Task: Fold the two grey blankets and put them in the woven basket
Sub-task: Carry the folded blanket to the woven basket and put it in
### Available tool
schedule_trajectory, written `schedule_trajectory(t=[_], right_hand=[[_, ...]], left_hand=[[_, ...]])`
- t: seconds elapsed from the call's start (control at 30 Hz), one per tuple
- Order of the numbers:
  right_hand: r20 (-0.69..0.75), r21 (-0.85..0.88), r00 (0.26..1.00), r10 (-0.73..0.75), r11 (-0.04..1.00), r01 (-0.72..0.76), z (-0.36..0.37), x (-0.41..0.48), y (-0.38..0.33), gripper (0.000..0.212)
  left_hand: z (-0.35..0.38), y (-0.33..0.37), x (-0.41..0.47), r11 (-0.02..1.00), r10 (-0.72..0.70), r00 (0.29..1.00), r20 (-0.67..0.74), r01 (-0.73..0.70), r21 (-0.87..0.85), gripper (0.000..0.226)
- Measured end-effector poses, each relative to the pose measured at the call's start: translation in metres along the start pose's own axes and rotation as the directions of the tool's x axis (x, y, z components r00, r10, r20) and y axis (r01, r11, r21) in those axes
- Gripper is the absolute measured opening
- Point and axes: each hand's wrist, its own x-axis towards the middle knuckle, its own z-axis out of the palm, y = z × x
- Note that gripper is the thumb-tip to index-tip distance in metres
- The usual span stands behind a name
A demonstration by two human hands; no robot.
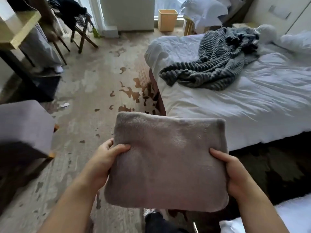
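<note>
My left hand and right hand grip the short ends of the folded blanket, long axis crosswise, beside the bed. The basket stands straight ahead, past the bed, well apart; the ribbed blanket lies crumpled on the bed.

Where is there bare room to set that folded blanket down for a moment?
The near half of the bed is bare sheet, between the dark ribbed blanket and the bed's front edge. The grey stool at left has a bare top too. Crowded: the bed's far end, under that blanket and bunched white bedding.
</note>
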Motion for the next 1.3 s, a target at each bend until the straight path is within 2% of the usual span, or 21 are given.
schedule_trajectory(t=[0.07, 0.23, 0.33, 0.43, 0.57, 0.73, 0.8, 0.87, 1.07, 1.2, 1.3], right_hand=[[0.022, -0.017, 1.000, 0.018, 1.000, -0.018, 0.025, 0.042, -0.037, 0.033], [0.158, -0.072, 0.987, 0.011, 0.997, 0.000, 0.102, 0.130, -0.124, 0.025], [0.266, -0.140, 0.964, -0.014, 0.989, 0.053, 0.153, 0.184, -0.166, 0.031], [0.309, -0.221, 0.951, -0.010, 0.972, 0.082, 0.198, 0.247, -0.202, 0.040], [0.260, -0.251, 0.966, 0.003, 0.966, 0.065, 0.253, 0.337, -0.249, 0.041], [0.139, -0.192, 0.990, -0.030, 0.980, 0.057, 0.313, 0.440, -0.325, 0.034], [0.131, -0.181, 0.989, -0.074, 0.979, 0.097, 0.328, 0.456, -0.350, 0.035], [0.064, -0.154, 0.995, -0.076, 0.984, 0.085, 0.341, 0.490, -0.380, 0.037], [-0.033, 0.008, 0.995, -0.098, 0.995, 0.099, 0.360, 0.608, -0.464, 0.035], [-0.044, 0.003, 0.994, -0.103, 0.995, 0.103, 0.380, 0.725, -0.542, 0.043], [0.008, -0.031, 0.993, -0.116, 0.993, 0.116, 0.405, 0.806, -0.619, 0.047]], left_hand=[[-0.003, 0.038, 0.046, 1.000, -0.016, 0.999, -0.050, 0.017, 0.016, 0.019], [-0.039, 0.122, 0.134, 1.000, -0.016, 0.982, -0.186, 0.017, 0.004, 0.017], [-0.072, 0.158, 0.182, 1.000, -0.020, 0.970, -0.240, 0.017, -0.013, 0.016], [-0.106, 0.186, 0.244, 0.998, -0.068, 0.969, -0.237, 0.063, -0.028, 0.018], [-0.141, 0.227, 0.353, 0.991, -0.136, 0.975, -0.175, 0.132, -0.035, 0.019], [-0.160, 0.304, 0.510, 0.984, -0.179, 0.982, -0.063, 0.179, 0.000, 0.023], [-0.155, 0.328, 0.543, 0.985, -0.173, 0.984, -0.039, 0.172, -0.013, 0.025], [-0.150, 0.359, 0.597, 0.984, -0.176, 0.984, -0.006, 0.176, 0.008, 0.024], [-0.116, 0.452, 0.768, 0.982, -0.168, 0.982, 0.089, 0.158, 0.106, 0.017], [-0.094, 0.514, 0.891, 0.981, -0.133, 0.989, 0.060, 0.123, 0.148, 0.013], [-0.081, 0.567, 0.969, 0.982, -0.122, 0.992, -0.014, 0.122, 0.147, 0.018]])
